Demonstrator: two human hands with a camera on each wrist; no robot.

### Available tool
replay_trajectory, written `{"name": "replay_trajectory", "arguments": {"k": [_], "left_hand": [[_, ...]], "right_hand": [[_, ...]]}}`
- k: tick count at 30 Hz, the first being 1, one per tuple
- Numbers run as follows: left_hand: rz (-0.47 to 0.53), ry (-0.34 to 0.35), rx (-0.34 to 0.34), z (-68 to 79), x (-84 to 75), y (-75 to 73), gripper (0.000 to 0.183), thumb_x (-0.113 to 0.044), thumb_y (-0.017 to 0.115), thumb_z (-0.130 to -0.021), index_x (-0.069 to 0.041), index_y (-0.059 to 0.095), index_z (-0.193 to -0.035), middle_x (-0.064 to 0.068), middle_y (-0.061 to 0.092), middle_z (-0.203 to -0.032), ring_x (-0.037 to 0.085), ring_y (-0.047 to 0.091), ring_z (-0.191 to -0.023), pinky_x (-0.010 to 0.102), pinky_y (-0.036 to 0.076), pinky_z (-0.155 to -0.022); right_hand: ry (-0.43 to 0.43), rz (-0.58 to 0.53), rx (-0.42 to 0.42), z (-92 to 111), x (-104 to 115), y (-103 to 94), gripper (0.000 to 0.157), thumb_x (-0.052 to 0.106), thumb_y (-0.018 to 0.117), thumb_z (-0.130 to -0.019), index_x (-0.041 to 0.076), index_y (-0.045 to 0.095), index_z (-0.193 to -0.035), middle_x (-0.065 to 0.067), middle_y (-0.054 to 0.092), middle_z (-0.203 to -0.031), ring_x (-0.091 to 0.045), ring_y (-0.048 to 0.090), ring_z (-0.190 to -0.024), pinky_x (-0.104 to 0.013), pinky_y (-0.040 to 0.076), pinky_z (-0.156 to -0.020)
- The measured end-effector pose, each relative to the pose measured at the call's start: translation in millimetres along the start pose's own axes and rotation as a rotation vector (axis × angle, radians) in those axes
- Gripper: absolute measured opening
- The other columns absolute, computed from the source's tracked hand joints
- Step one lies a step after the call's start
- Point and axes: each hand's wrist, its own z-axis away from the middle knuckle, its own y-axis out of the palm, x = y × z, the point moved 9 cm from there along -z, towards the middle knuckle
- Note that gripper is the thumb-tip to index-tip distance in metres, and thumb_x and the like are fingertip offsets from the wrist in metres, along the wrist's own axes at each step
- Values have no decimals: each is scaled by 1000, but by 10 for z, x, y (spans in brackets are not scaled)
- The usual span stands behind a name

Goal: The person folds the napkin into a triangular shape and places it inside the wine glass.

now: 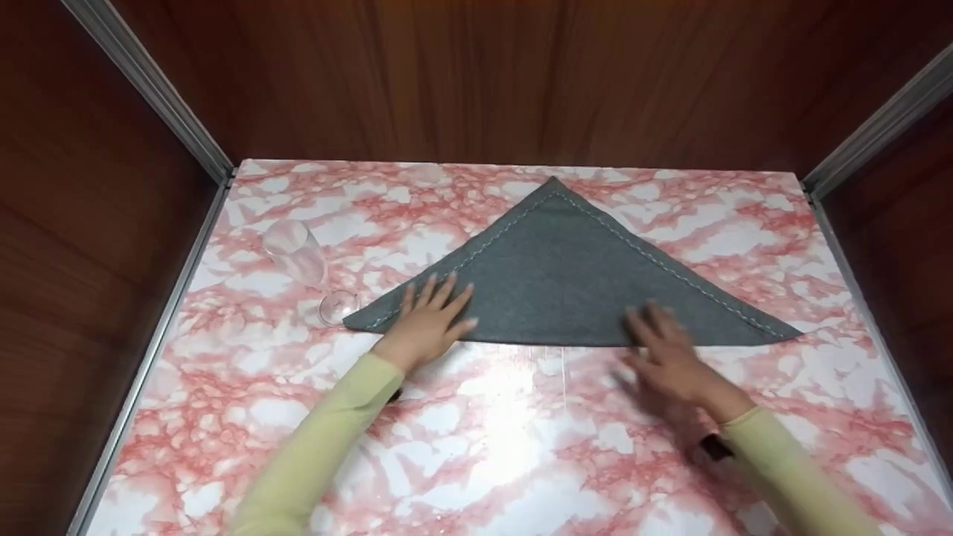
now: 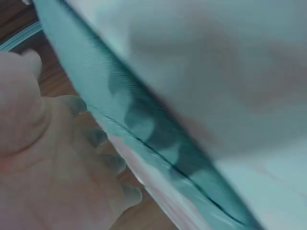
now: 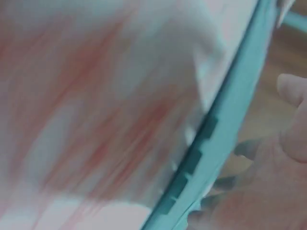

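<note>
A grey cloth with light stitching near two edges lies folded into a triangle, its tip toward the back wall and its long fold toward the person. Over its left part, my left hand is spread with fingers straight and pointing away. My right hand, a little blurred, hovers at the long fold on the right side, fingers extended. The left wrist view shows the left palm beside the cloth, with finger shadows on it. In the right wrist view the right hand appears beside the cloth edge, holding nothing.
A clear wine glass lies on its side at the left, its round foot close to the cloth's left corner. The red-and-white marbled tabletop is bounded by brown wood panels at the back and both sides.
</note>
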Motion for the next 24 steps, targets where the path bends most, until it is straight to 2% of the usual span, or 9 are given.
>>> {"name": "replay_trajectory", "arguments": {"k": [4, 9, 15, 24], "left_hand": [[-12, 42, -28, -274, -208, -73, 59, -50, 25, -102, -27, 11, -155, 4, 1, -160, 33, -4, -144, 56, -2, -112], [-40, 99, 18, -521, -430, -53, 57, -41, 33, -104, -26, 12, -155, 5, 2, -160, 32, -1, -144, 53, 3, -113], [-125, 147, 75, -725, -601, 15, 60, -41, 39, -102, -27, 13, -154, 4, 4, -160, 30, 2, -144, 52, 10, -113], [-168, 164, 57, -946, -669, 33, 62, -42, 43, -100, -29, 16, -154, 0, 8, -160, 29, 4, -144, 55, 15, -112]], "right_hand": [[-47, -16, 54, -71, 375, 177, 70, 43, 50, -98, 7, 23, -152, -26, 5, -155, -52, 2, -137, -67, 4, -106], [-73, -10, 89, -146, 647, 351, 69, 48, 49, -96, 11, 29, -151, -26, 10, -155, -52, 6, -137, -64, 9, -108], [-58, 24, 118, -236, 791, 492, 70, 56, 46, -95, 16, 33, -150, -24, 12, -155, -49, 8, -139, -63, 11, -108], [7, 64, 122, -321, 829, 612, 72, 63, 43, -92, 23, 30, -151, -24, 16, -154, -51, 8, -138, -71, 14, -102]]}}
